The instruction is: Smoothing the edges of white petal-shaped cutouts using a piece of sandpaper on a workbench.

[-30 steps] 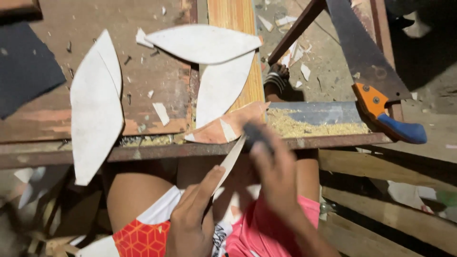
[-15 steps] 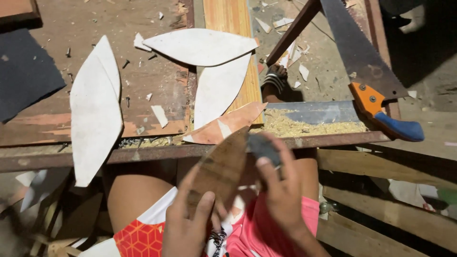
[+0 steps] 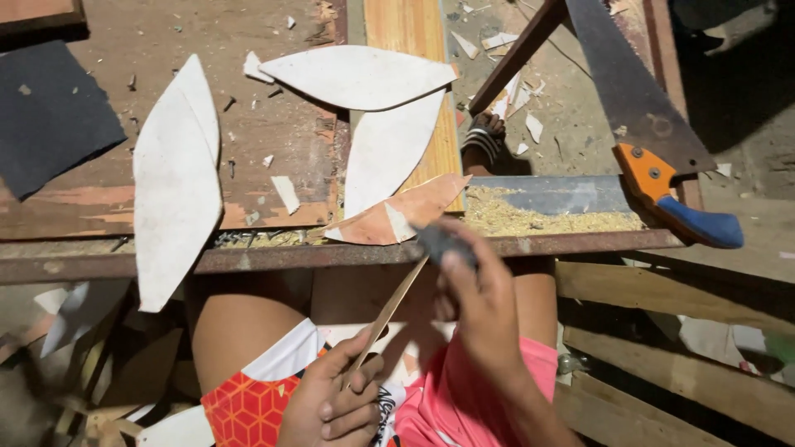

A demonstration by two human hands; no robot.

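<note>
my left hand (image 3: 335, 406) pinches the leaf-shaped wood piece (image 3: 389, 310) edge-on over my lap, long axis rising toward the workbench (image 3: 331, 257); my right hand (image 3: 476, 302) grips the sanding block (image 3: 443, 244) at its upper end.

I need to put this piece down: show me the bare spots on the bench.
Bare wood lies between the dark sandpaper sheet and the long white leaf-shaped cutout. A smaller patch sits between that cutout and the stacked white cutouts. The sawdust by the handsaw is crowded.
</note>
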